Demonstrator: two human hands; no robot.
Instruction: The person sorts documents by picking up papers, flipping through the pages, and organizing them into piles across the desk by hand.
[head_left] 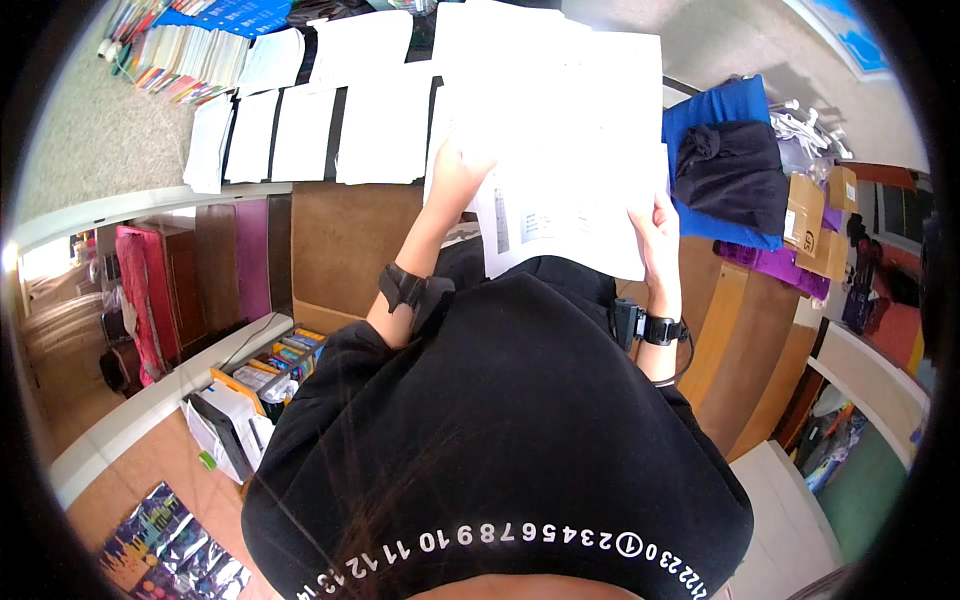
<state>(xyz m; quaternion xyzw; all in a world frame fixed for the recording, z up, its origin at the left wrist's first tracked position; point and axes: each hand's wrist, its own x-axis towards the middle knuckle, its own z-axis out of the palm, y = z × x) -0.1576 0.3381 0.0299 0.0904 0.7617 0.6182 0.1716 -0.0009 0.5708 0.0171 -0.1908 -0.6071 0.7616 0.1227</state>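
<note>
White printed sheets [570,130] are held up in front of my body, overlapping other white paper at the top centre. My left hand [458,175] grips the left side of the sheets, its thumb lying over them. On the right edge, my right hand [657,225] pinches the paper near its lower corner. Small printed text and a grey column show on the lower part; the upper part is washed out by glare. Left of the sheets, several stacks of white paper [385,125] lie in rows on a dark surface.
A row of books [190,60] stands at the upper left. Folded black cloth [730,170] rests on a blue item [745,100] at the right, beside cardboard boxes [805,215]. A box of small items [275,365] is at my lower left.
</note>
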